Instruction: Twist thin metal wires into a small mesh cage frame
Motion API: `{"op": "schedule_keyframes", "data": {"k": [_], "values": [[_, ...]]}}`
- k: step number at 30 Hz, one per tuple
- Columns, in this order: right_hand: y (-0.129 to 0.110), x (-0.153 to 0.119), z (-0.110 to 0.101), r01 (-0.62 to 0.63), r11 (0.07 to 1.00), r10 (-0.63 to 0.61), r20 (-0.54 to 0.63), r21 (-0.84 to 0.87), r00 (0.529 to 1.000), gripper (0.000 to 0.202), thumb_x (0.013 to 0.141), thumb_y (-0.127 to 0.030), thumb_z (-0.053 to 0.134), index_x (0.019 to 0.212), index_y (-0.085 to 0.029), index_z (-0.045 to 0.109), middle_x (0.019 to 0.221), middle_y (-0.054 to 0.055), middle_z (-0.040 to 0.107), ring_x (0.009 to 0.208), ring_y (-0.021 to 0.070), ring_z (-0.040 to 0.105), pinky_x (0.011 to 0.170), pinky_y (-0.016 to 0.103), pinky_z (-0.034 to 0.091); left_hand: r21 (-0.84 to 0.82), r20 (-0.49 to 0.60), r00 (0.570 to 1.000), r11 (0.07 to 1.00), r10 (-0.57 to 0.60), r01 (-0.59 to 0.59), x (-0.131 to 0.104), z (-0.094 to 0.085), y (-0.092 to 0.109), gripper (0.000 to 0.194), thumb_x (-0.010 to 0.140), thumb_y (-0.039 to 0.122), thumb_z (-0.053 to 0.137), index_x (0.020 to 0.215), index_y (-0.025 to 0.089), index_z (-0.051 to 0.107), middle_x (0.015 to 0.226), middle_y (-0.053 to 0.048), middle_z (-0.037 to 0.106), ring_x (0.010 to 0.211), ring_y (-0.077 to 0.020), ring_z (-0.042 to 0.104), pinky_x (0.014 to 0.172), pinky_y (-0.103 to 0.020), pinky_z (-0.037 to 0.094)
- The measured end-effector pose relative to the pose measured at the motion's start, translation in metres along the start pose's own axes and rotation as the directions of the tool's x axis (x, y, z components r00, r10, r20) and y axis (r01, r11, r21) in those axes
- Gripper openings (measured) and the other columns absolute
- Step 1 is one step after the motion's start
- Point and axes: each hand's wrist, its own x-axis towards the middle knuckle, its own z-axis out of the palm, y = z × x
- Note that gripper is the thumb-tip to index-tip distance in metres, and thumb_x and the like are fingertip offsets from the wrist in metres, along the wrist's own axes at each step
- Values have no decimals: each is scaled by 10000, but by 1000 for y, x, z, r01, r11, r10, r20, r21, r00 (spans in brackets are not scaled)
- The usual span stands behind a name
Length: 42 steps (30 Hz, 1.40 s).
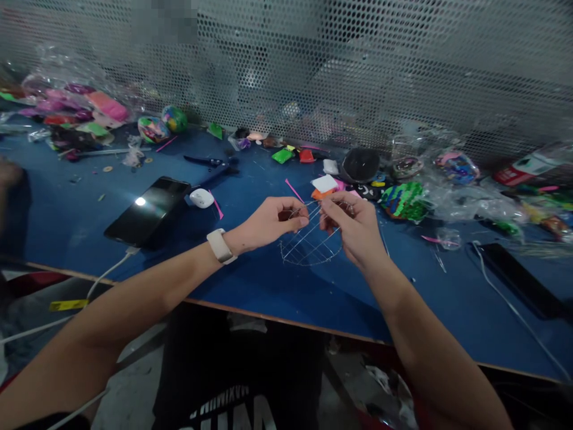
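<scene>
Between my hands, above the blue table, is a rounded wire frame (308, 248) of thin silvery wire with crossing strands inside its rim. My left hand (286, 216) pinches its upper left part between thumb and fingers. On the upper right side, my right hand (347, 218) is closed on the same frame, thumb against fingertips. Parts of the rim are hidden behind the fingers. Just beyond the hands lie a white packet (325, 183) and an orange piece (323, 194). A pink strip (294, 190) lies near my left fingers.
A phone (147, 212) with a cable, pliers (210, 167) and a white oval object (201, 198) are on the left. Behind are a black bowl (360, 165), a green-and-blue lump (403, 200) and plastic wrap (474, 200). A power bank-like black slab (519, 278) lies right. A perforated metal panel (286, 71) stands behind.
</scene>
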Motion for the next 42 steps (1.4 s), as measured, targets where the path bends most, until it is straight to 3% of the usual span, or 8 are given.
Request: {"op": "schedule_keyframes", "data": {"k": [4, 13, 25, 31, 37, 42], "values": [[-1, 2, -2, -79, 996, 78, 19, 36, 997, 446, 784, -603, 984, 857, -235, 743, 705, -23, 667, 517, 113, 610, 451, 274, 432, -7, 10, 1000, 1000, -10, 10, 0, 0, 1, 204, 948, 341, 820, 948, 165, 715, 858, -28, 673, 733, -115, 595, 713, -286, 514], [-1, 4, 0, -97, 992, 96, 17, 76, 995, 519, 673, -658, 1036, 783, -225, 772, 646, -29, 633, 468, 93, 544, 418, 266, 383, -47, 7, 1000, 999, -14, 15, 0, 1, 1, 201, 962, 323, 807, 920, 159, 701, 818, -8, 651, 707, -101, 592, 701, -269, 519], [1, -7, 8, 3, 1000, -2, 104, -14, 995, 458, 831, -660, 947, 850, -241, 764, 625, -53, 602, 458, 93, 500, 431, 283, 390, -67, -64, 998, 998, -4, 0, -3, 7, 10, 197, 979, 308, 785, 881, 185, 666, 743, 14, 613, 623, -91, 568, 620, -259, 484], [0, -14, 14, 54, 988, -39, 104, -146, 994, 361, 937, -585, 864, 957, -247, 739, 612, -59, 583, 471, 119, 525, 459, 295, 406, -69, -89, 996, 998, -23, 17, -3, 10, 8, 146, 950, 173, 707, 815, 184, 653, 653, 33, 569, 580, -81, 516, 596, -245, 434], [-4, -18, 18, 72, 987, -59, 89, -143, 994, 373, 988, -601, 783, 945, -263, 630, 634, -60, 561, 479, 122, 497, 483, 307, 406, -88, -86, 996, 996, -32, 25, -3, 12, 11, 138, 929, 156, 697, 804, 175, 642, 668, 33, 571, 584, -76, 502, 599, -243, 423], [-4, -20, 18, 77, 987, -64, 94, -142, 993, 383, 1008, -632, 771, 944, -282, 629, 649, -44, 560, 502, 136, 498, 508, 329, 419, -103, -92, 995, 994, -44, 35, -4, 14, 14, 159, 920, 144, 662, 781, 187, 600, 652, 42, 543, 582, -78, 484, 596, -244, 409]]}}
